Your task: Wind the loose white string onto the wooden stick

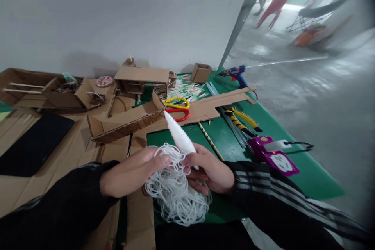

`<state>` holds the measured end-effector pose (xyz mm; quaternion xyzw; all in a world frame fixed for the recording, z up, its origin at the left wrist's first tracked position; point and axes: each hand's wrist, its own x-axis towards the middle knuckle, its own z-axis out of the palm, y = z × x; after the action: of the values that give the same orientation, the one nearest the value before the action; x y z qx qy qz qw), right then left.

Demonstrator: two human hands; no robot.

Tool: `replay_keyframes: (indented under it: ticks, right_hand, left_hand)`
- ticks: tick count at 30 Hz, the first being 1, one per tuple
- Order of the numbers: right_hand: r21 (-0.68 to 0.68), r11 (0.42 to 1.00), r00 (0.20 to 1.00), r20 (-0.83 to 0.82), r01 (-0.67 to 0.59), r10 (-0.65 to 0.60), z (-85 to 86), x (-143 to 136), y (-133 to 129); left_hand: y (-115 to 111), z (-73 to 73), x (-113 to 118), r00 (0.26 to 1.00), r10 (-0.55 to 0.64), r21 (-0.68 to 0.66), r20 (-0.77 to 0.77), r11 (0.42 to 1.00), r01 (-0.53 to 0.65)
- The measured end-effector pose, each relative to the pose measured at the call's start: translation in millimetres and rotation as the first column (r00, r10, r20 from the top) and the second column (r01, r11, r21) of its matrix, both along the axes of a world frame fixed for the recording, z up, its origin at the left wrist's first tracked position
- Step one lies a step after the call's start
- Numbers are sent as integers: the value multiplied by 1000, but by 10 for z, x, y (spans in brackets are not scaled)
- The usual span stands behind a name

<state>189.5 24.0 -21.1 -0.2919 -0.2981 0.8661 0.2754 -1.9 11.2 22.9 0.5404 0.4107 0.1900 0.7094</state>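
My left hand (146,166) is closed on a tangled bundle of white cord (183,199), its thumb lying over the upper loops. My right hand (209,168) grips the base of a white tapered spindle (180,134), which looks wound with thread and points up and away to the left. Cord loops reach my right fingers as well, and a thin stick end shows beneath them. Just past the spindle's tip are scissors with one yellow and one red handle (178,115), next to an open cardboard tray (129,123).
A blue glue gun (236,74), yellow-black pliers (240,121) and a purple power strip (274,156) with a plug lie on the right of the green table (307,175). A black tablet (36,142), cardboard boxes (140,74) and several flat sticks (187,88) are around.
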Motion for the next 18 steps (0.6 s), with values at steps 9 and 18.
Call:
replay_keyframes:
  ticks: [9,18]
  right_hand:
    - [20,1000,1000,6,-17,17,4,20,-7]
    - [4,1000,999,46,-19,19,33,19,-11]
  left_hand:
    - [-52,-165,-15,923,208,706,-325,703,90]
    - [-221,-268,-45,895,234,911,-379,-76,406]
